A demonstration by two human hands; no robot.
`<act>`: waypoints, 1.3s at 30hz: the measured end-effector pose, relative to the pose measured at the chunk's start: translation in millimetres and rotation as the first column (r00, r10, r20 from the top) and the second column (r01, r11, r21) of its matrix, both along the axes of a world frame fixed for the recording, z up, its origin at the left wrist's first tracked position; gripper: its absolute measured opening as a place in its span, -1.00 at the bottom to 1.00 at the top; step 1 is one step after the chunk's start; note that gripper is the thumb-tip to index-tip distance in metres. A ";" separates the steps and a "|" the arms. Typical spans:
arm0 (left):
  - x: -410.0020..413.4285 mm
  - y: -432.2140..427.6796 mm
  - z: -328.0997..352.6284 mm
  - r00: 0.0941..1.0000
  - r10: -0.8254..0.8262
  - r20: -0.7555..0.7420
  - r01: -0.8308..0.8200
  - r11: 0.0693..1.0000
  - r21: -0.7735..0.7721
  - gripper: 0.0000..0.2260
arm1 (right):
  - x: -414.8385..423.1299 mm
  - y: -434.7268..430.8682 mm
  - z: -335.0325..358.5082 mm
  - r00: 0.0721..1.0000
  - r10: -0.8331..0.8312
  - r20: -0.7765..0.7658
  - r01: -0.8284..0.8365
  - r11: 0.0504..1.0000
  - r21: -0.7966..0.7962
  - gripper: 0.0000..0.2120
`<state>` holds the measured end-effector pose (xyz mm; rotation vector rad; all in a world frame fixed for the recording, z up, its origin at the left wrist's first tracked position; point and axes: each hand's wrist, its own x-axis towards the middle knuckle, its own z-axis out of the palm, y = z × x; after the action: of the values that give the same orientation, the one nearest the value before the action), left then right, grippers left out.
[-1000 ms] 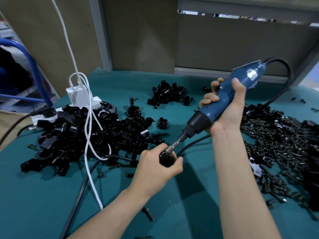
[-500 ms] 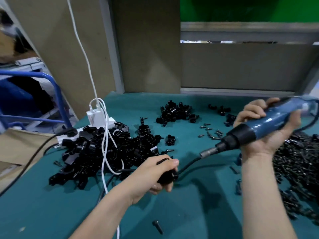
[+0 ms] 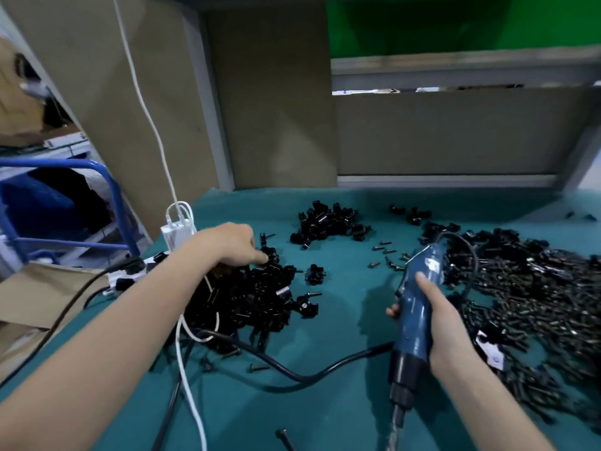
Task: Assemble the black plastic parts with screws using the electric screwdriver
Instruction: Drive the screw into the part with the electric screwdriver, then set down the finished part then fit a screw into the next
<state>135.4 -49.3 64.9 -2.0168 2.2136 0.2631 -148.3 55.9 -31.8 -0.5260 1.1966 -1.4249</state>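
Observation:
My left hand reaches over the big pile of black plastic parts at the left of the green table. Its fingers curl down and the fingertips touch the top of the pile; the back of the hand hides whether a part is between them. My right hand is wrapped around the blue electric screwdriver, held low above the table with its bit pointing down toward the near edge. Its black cord runs across the table in front of the pile.
A smaller pile of black parts lies at the back centre. A wide heap of dark screws and parts covers the right side, with loose screws between. A white charger and white cable sit left, beside a blue cart.
The screwdriver came off the part in my left hand, then swung down so the bit points at the near edge. My left hand moved away and up to the big pile.

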 end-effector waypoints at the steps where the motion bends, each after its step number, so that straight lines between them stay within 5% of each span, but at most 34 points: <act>1: -8.5 -11.0 1.1 1.000 -0.017 0.010 0.017 1.000 -0.019 -0.66 | -2.3 -1.7 -4.1 0.999 -0.031 -0.041 0.031 1.000 0.005 -0.66; 4: -45.7 -45.4 -7.4 0.995 -0.100 -0.024 0.098 0.991 -0.095 -0.65 | -6.4 -6.4 -12.2 0.986 -0.101 -0.134 0.098 0.995 -0.032 -0.69; 8: -85.4 -81.3 -40.3 0.974 -0.226 -0.011 0.225 0.971 -0.077 -0.55 | -4.7 -8.0 -15.8 0.915 -0.089 -0.394 0.094 0.996 -0.005 -0.50; 12: -92.7 -105.3 -62.0 0.963 -0.252 0.093 0.264 0.951 -0.158 -0.71 | -1.7 -5.2 -19.9 0.764 -0.072 -0.641 0.054 0.997 -0.047 -0.23; 15: -88.7 -115.5 -61.3 0.962 -0.261 0.079 0.268 0.959 -0.096 -0.78 | -5.8 -4.0 -21.0 0.651 -0.144 -0.745 0.072 0.989 -0.129 -0.30; 19: -101.3 -112.5 -54.1 0.923 -0.146 -0.355 0.142 0.989 -0.037 -0.82 | -8.8 -3.5 -20.1 0.713 -0.190 -0.675 0.115 0.981 -0.156 -0.59; 21: -130.1 -107.1 -47.7 0.751 -0.029 -0.659 0.026 1.000 -0.015 -0.70 | -8.5 -5.4 -19.8 0.717 -0.209 -0.665 0.124 0.977 -0.173 -0.64; 23: -170.8 -106.5 -43.0 0.612 0.006 -0.791 -0.014 1.000 -0.003 -0.63 | -8.3 -7.1 -21.6 0.720 -0.209 -0.662 0.113 0.976 -0.185 -0.65; 25: -218.1 -110.0 -43.7 0.690 -0.103 -0.717 0.037 0.994 -0.107 -0.63 | -8.9 -7.6 -22.4 0.730 -0.204 -0.653 0.107 0.977 -0.185 -0.65; 27: -264.5 -113.9 -51.4 0.870 -0.301 -0.391 0.217 0.945 -0.246 -0.63 | -9.8 -8.0 -22.4 0.721 -0.196 -0.665 0.102 0.979 -0.179 -0.65; 29: -302.8 -118.7 -63.6 0.919 -0.376 -0.119 0.339 0.908 -0.247 -0.53 | -9.7 -7.3 -21.1 0.719 -0.191 -0.669 0.103 0.980 -0.169 -0.65; 31: -328.1 -125.3 -75.9 0.940 -0.338 -0.047 0.323 0.926 -0.197 -0.58 | -10.3 -5.9 -18.9 0.732 -0.182 -0.656 0.100 0.982 -0.162 -0.66; 36: -336.1 -134.1 -91.4 0.962 -0.221 -0.163 0.200 0.970 -0.138 -0.59 | -14.3 -6.1 -21.6 0.738 -0.195 -0.646 0.099 0.978 -0.183 -0.63; 39: -315.0 -121.1 -83.3 0.899 -0.196 -0.392 0.152 0.978 -0.139 -0.63 | -15.2 -4.1 -23.8 0.627 -0.234 -0.743 0.054 0.965 -0.257 -0.60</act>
<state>-179.6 -170.4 -18.5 -1.9363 2.6891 0.6047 -163.5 51.8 -55.6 -1.3186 1.8003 -1.5149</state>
